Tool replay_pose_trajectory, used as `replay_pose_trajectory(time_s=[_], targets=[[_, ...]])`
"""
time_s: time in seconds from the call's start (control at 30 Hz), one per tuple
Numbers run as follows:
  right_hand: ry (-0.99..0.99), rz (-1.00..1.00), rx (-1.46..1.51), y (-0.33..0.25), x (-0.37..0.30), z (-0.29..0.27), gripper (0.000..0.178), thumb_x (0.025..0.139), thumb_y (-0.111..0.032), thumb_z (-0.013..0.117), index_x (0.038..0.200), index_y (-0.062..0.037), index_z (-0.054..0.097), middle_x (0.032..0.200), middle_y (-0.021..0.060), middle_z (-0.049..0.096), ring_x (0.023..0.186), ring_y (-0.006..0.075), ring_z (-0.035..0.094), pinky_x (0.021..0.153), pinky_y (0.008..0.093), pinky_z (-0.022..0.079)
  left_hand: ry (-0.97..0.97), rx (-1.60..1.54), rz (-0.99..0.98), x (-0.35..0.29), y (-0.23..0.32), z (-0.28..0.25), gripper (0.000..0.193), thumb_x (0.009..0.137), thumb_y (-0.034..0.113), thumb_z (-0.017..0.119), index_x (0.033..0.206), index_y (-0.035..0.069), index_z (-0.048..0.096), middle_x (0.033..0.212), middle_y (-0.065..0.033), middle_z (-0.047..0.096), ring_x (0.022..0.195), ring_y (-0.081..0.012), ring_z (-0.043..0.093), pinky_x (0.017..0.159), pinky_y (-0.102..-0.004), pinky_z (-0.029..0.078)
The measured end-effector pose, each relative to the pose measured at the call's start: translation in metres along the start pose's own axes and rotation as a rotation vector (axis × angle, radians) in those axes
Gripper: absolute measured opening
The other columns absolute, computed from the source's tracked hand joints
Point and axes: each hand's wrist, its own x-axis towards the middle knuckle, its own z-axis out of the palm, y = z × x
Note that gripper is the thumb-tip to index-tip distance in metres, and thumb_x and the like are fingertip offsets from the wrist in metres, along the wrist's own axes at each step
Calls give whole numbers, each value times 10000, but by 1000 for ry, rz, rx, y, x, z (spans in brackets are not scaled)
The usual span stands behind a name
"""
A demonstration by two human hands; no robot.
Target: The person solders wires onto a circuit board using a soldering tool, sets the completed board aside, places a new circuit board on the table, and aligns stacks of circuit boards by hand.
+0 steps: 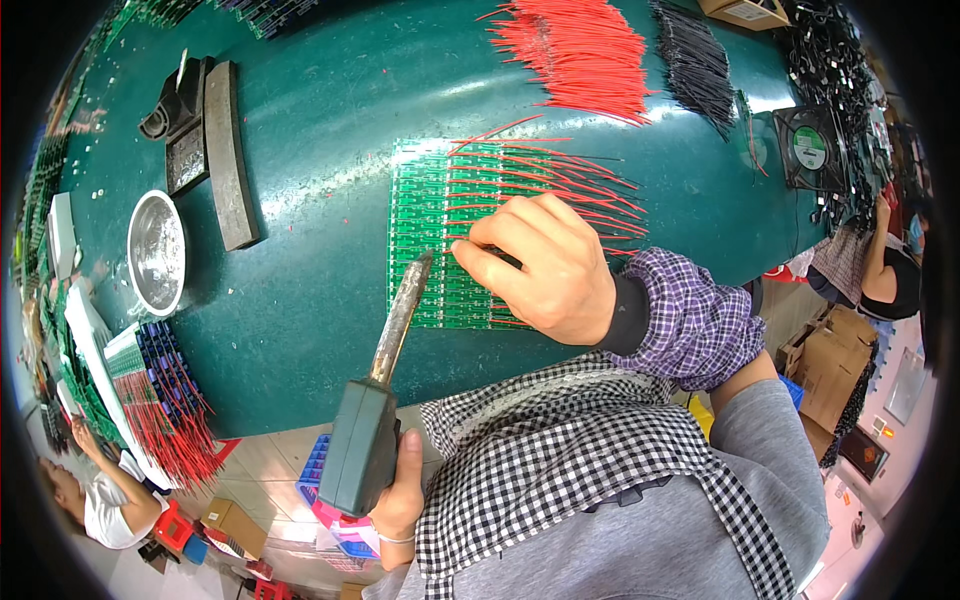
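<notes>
My left hand [400, 495] grips the dark green, boxy handle of a soldering iron [362, 435]. The iron's long, worn metal shaft slants up and right, with its tip over a panel of green circuit boards [415, 210]. Just right of the tip, my right hand [545, 265] is closed in a pinch above the panel. A red wire seems to be between its thumb and finger, though the fingertips mostly hide it. Rows of red wires [570, 180] run rightward from the upper part of the panel. Some of the panel lies hidden under my right hand.
Bundles of red wires [580, 55] and black wires [692, 60] lie at the far side. To the left are a round metal bowl [157, 252], a curved dark bar [228, 155] and a black stand [185, 120]. Wired boards [165, 390] sit lower left; a fan [808, 150] stands right.
</notes>
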Motion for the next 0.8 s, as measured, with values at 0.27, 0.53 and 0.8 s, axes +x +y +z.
replay_pose_trajectory(time_s=[0.27, 0.53, 0.8], targets=[[-8, -2, -2, 0, 0, 1, 259, 708, -70, 694, 961, -15, 680, 886, 56, 649, 759, 200, 605, 616, 322, 443, -4, 30, -26, 1, 7, 2, 450, 811, -83, 723, 1243, -14, 619, 1122, -122, 653, 760, -132, 599, 605, -248, 489], [-19, -6, -30, 0, 1, 1, 274, 698, -62, 693, 966, -10, 676, 882, 59, 643, 752, 202, 600, 608, 321, 442, -12, 30, 14, 3, 10, 6, 430, 802, -72, 741, 1216, -18, 640, 1111, -120, 660, 836, -143, 612, 666, -255, 505], [2, -1, -17, -1, 1, 2, 295, 691, -62, 679, 981, -8, 665, 894, 66, 635, 746, 211, 588, 603, 331, 439, -38, 62, 71, 2, -1, 2, 444, 803, -104, 722, 1228, -28, 620, 1084, -118, 657, 701, -126, 594, 556, -247, 478]])
